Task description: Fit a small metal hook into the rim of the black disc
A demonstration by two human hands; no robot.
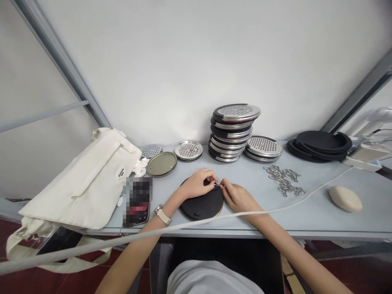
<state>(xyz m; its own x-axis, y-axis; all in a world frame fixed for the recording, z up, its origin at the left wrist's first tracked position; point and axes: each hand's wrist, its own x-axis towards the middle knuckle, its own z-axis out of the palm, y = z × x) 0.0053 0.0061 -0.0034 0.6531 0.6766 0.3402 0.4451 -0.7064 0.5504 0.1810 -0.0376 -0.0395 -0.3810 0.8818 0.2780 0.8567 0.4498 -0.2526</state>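
A round black disc (203, 204) lies flat on the table in front of me, with a small dark knob near its front edge. My left hand (199, 183) rests over the disc's back part, its fingers pinched on a small shiny metal clip (216, 184). From the other side, the fingertips of my right hand (240, 197) close on the same clip at the disc's right rim. How the clip meets the disc is hidden by the fingers. Right of my hands lies a loose pile of metal clips (283, 179).
Behind stand a tall stack of perforated metal discs with black rims (231, 134) and a shorter stack (263, 148). Black rings (321, 145), a beige oval object (346, 199), a white bag (82, 183), a phone (137, 202) and olive discs (162, 164) lie around. A white cable (235, 213) crosses in front.
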